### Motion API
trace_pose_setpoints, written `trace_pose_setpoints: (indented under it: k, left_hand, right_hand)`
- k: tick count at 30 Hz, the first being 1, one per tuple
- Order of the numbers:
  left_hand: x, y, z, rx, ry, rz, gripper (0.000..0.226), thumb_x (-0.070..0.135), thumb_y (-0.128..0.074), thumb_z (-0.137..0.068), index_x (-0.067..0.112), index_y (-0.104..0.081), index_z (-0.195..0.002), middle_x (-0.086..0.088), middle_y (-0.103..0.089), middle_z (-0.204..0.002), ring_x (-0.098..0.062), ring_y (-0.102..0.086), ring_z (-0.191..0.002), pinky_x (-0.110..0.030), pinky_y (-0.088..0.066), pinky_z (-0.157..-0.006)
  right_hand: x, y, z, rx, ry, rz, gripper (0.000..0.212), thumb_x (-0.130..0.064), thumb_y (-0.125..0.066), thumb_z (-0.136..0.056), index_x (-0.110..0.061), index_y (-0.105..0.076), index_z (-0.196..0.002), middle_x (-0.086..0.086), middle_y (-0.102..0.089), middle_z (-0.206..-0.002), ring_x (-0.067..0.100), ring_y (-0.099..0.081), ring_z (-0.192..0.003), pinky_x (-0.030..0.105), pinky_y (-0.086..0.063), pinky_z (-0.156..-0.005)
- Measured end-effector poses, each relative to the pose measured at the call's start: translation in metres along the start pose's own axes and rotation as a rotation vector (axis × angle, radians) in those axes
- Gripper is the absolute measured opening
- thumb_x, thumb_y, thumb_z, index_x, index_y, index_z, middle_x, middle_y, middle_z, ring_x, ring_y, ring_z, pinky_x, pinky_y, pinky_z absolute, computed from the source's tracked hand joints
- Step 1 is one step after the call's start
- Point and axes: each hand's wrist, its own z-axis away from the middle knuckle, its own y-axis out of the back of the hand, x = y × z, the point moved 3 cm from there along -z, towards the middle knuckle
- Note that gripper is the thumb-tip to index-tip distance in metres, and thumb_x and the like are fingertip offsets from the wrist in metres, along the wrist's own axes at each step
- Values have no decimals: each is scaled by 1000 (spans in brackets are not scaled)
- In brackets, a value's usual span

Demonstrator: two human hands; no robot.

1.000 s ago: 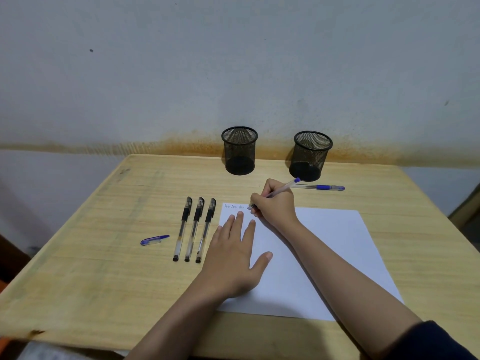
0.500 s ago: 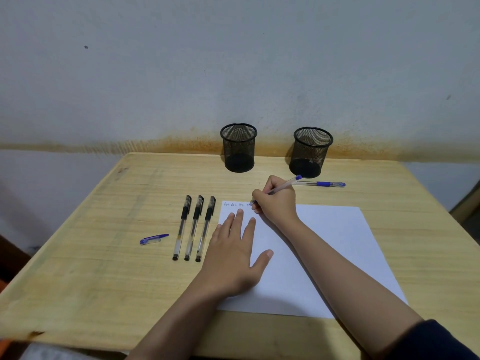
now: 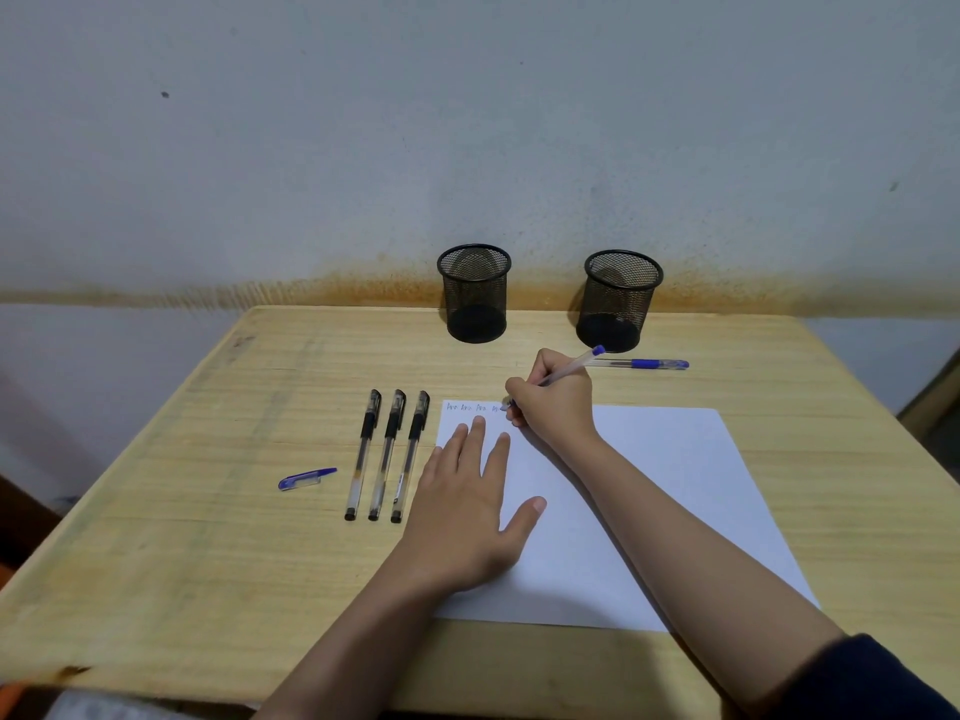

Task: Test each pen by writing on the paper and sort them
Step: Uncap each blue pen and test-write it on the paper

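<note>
At the top left corner of the white paper [image 3: 623, 511], the right hand [image 3: 556, 402] pinches a clear pen with a blue end [image 3: 571, 367], fingers curled round the barrel, its tip down on the sheet at the end of a short row of small written marks [image 3: 472, 407]; the marks are too small to read. Just below and left of that grip, the left hand [image 3: 467, 517] lies flat with straight, spread fingers, pressing the paper's left side and holding nothing. Left of the flat hand, three black-capped pens [image 3: 387, 454] lie side by side on the wooden table [image 3: 208, 563], close together, parallel, caps pointing away. Further left of them lies a loose blue cap [image 3: 306, 479]. Beyond the writing hand, a capped blue pen [image 3: 644, 363] lies crosswise, just in front of the right mesh cup [image 3: 618, 298]. The left mesh cup [image 3: 474, 291] stands upright beside it, well apart, against the stained wall [image 3: 467, 122].
</note>
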Motion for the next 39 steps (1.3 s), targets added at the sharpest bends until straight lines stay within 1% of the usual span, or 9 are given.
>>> trace_pose_setpoints:
  k: [8, 12, 16, 19, 25, 28, 32, 36, 39]
  left_hand:
    - [0, -1, 0, 6, -5, 0, 78, 66, -17, -84, 28, -1, -149, 0, 10, -159, -18, 13, -145, -39, 5, -116]
    - [3, 3, 1, 21, -11, 0, 80, 67, -17, -83, 23, -8, -149, -7, 10, -159, -21, 16, -145, -39, 3, -116]
    - [9, 11, 5, 95, -72, -35, 73, 63, -21, -82, 16, -34, -137, -13, -27, -149, -28, -18, -139, -40, -22, -112]
    - [9, 11, 5, 94, -86, -35, 66, 61, -27, -86, 16, -36, -134, -9, -32, -145, -26, -28, -132, -37, -30, -105]
    - [12, 19, 5, -68, -34, -33, 66, 61, -35, -89, 12, -34, -133, -13, -30, -145, -29, -26, -133, -42, -25, -111]
    - [9, 26, 5, -119, 12, 124, 65, 60, -32, -90, 16, -35, -137, -7, -25, -153, -21, -17, -143, -47, -8, -118]
    - [-3, 45, 16, 26, 62, 490, 50, 48, -39, -93, 25, -38, -138, 8, -26, -154, -3, -28, -136, -45, -13, -118]
    - [-42, 69, 36, 317, 107, 474, 38, 29, -51, -90, 17, -53, -126, 1, -50, -135, -19, -46, -124, -35, -34, -104]
    - [-89, 76, 52, 390, 252, 419, 37, 18, -55, -84, 14, -57, -121, -3, -56, -126, -24, -49, -119, -43, -43, -99]
  right_hand:
    - [2, 1, -1, 38, -25, -17, 25, 4, -61, -79, -6, -43, -64, 17, -53, -56, 18, -60, -41, 24, -51, -42]
    - [2, 7, -1, 122, -84, -170, 21, 1, -62, -81, -5, -47, -69, 15, -56, -55, 16, -63, -45, 27, -53, -46]
    - [3, 8, -3, 119, -178, -374, 27, -5, -66, -84, -7, -45, -68, 9, -59, -51, 19, -62, -48, 31, -53, -50]
    - [5, 8, -4, 75, -214, -439, 30, -9, -69, -85, -9, -45, -66, 13, -59, -55, 24, -61, -52, 31, -50, -51]
    - [-7, 10, 2, -77, -180, -407, 26, -13, -73, -81, -9, -49, -70, 17, -59, -65, 27, -62, -61, 32, -54, -58]
    - [-16, 14, 9, -82, -93, -264, 27, -21, -78, -76, -10, -54, -72, 11, -62, -68, 23, -65, -69, 34, -54, -65]
    - [-31, 18, 22, -90, 58, -169, 31, -27, -79, -75, -9, -55, -70, 4, -56, -63, 11, -55, -53, 26, -48, -50]
    - [-38, 17, 41, -133, 104, -160, 25, -22, -74, -81, -3, -58, -74, 3, -57, -63, 8, -53, -55, 22, -45, -45]
    - [-37, 11, 55, -202, 65, -211, 18, -16, -68, -85, -6, -61, -72, 6, -60, -67, 14, -55, -62, 27, -47, -50]
